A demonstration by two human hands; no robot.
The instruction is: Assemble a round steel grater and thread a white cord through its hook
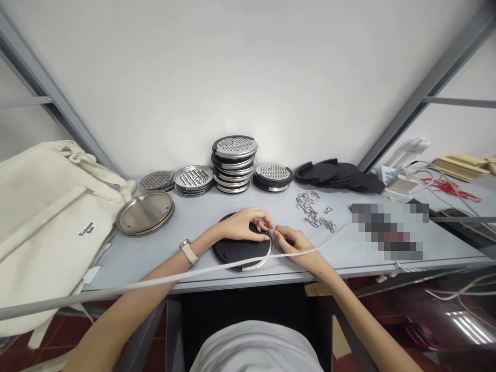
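A round grater with a black cover (232, 249) lies flat before me, cover side up, with a silver rim along its right edge. My left hand (251, 225) rests over its top, thumb and fingers closed together at the right rim. My right hand (292, 243) pinches at the same spot from the right. A small shiny metal bit shows between the fingertips of both hands, mostly hidden. Beyond my right hand lies a loose heap of small metal snap hooks (310, 211).
Behind are a tall stack of graters (234, 170), lower grater piles (194, 178), and black covers (329, 172). Plain metal discs (145, 212) lie left, beside a cream bag (50, 222). A white cable (217, 269) crosses in front. Metal frame posts (422, 93) stand at the sides.
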